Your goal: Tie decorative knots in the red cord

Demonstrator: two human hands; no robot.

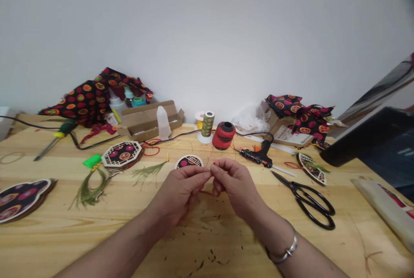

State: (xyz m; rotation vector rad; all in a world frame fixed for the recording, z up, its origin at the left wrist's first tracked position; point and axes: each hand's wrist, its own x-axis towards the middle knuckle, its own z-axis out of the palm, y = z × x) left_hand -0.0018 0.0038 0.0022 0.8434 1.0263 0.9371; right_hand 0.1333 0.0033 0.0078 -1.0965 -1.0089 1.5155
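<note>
My left hand (186,185) and my right hand (234,183) meet fingertip to fingertip above the middle of the wooden table. Both are closed in a pinch on a thin red cord (207,192), of which a short length loops below the fingers. How the cord runs between the fingertips is hidden. Just beyond my left hand lies a round ornament (189,160) with a pale wooden frame and dark patterned cloth, partly covered by that hand. A spool of red thread (224,134) stands behind my right hand, beside a spool of olive thread (208,124).
Black scissors (312,202) and a glue gun (260,155) lie to the right, near a fan-shaped ornament (312,169). Leftward are an octagonal ornament (122,156), green tassels (92,185), a screwdriver (53,142) and a cardboard box (145,120). Patterned cloth (87,99) is heaped behind.
</note>
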